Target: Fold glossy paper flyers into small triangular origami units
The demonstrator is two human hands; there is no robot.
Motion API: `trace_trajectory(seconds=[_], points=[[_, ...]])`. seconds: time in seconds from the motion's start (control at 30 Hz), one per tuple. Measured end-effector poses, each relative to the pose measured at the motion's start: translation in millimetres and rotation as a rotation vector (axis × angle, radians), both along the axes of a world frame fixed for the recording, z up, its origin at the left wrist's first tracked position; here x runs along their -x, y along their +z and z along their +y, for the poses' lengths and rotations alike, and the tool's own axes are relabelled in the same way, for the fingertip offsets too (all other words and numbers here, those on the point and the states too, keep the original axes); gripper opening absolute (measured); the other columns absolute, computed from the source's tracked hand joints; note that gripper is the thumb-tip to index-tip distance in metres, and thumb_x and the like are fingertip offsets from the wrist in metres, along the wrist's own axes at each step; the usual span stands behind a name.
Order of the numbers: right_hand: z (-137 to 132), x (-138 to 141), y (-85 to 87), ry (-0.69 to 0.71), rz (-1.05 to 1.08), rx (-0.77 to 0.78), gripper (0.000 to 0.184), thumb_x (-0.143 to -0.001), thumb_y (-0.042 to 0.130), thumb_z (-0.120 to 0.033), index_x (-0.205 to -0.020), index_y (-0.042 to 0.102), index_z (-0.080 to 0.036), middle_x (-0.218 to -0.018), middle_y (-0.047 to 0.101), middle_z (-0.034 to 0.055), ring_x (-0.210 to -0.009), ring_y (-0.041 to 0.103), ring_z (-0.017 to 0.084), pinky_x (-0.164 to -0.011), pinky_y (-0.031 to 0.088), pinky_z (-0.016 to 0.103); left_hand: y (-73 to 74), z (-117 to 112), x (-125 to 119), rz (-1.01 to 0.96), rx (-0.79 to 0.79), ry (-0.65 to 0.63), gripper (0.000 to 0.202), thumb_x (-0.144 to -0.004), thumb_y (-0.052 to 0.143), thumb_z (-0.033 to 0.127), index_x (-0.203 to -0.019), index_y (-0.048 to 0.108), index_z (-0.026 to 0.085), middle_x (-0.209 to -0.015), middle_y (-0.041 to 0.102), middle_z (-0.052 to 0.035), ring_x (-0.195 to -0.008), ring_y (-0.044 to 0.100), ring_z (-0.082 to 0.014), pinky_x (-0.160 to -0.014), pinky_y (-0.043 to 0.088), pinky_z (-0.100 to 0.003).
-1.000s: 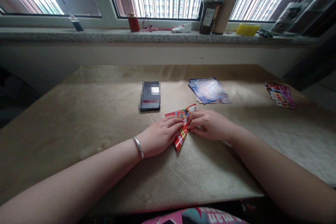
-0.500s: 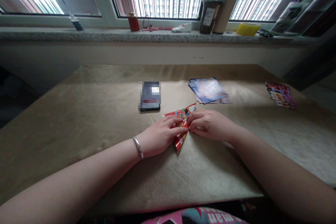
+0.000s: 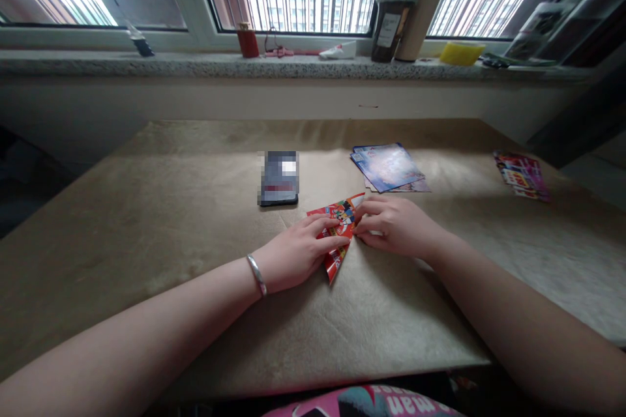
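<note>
A folded sheet of red printed paper [image 3: 337, 221] lies on the tan table [image 3: 147, 221] in front of me. My left hand [image 3: 293, 254], with a silver bracelet on its wrist, rests on the paper's left part, its fingers stretched flat and pressing down. My right hand [image 3: 396, 225] sits at the paper's right edge with the fingers curled and pinched on the fold. The paper's pointed lower tip shows between the two hands. Part of the paper is hidden under both hands.
A dark phone [image 3: 279, 179] lies just beyond the paper. A stack of blue printed sheets [image 3: 388, 167] is at the back right, and pink-red sheets [image 3: 521, 176] lie far right. The windowsill [image 3: 195, 66] holds a red cup [image 3: 248, 42], a jar [image 3: 388, 29] and a yellow sponge [image 3: 461, 53].
My right hand has shifted slightly up and right along the paper's edge. My left fingers have spread a little, baring more of the printed paper.
</note>
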State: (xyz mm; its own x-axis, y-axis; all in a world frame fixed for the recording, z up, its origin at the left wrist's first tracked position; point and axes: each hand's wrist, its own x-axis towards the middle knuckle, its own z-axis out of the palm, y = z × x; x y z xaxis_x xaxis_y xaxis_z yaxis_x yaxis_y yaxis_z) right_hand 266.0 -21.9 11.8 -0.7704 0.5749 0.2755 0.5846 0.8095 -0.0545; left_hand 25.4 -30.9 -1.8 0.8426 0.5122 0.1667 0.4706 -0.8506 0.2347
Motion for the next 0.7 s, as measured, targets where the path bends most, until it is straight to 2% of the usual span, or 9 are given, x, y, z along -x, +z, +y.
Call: trace_trajectory(seconds=[0.37, 0.7], points=[[0.8, -2.3, 1.6, -0.117, -0.072, -0.076, 0.023, -0.086, 0.051, -0.026, -0.076, 0.072, -0.023, -0.079, 0.067, 0.0017, -0.073, 0.056, 0.014, -0.062, 0.035, 0.027, -0.5, 0.1, 0.6, -0.006, 0.024, -0.007, 0.035, -0.093, 0.043, 0.019, -0.126, 0.053, 0.025, -0.133, 0.047, -0.0092, -0.121, 0.045, -0.0228, -0.104, 0.038, -0.044], [0.9, -2.7, -1.3, -0.301, -0.106, -0.027, 0.023, -0.085, 0.051, -0.029, -0.077, 0.071, -0.023, -0.076, 0.067, 0.0002, -0.065, 0.056, 0.011, -0.054, 0.026, 0.025, -4.9, -0.2, 2.1, 0.008, -0.004, -0.006, 0.035, -0.093, 0.043, 0.020, -0.126, 0.053, 0.025, -0.135, 0.045, -0.0085, -0.123, 0.043, -0.0228, -0.106, 0.038, -0.043]])
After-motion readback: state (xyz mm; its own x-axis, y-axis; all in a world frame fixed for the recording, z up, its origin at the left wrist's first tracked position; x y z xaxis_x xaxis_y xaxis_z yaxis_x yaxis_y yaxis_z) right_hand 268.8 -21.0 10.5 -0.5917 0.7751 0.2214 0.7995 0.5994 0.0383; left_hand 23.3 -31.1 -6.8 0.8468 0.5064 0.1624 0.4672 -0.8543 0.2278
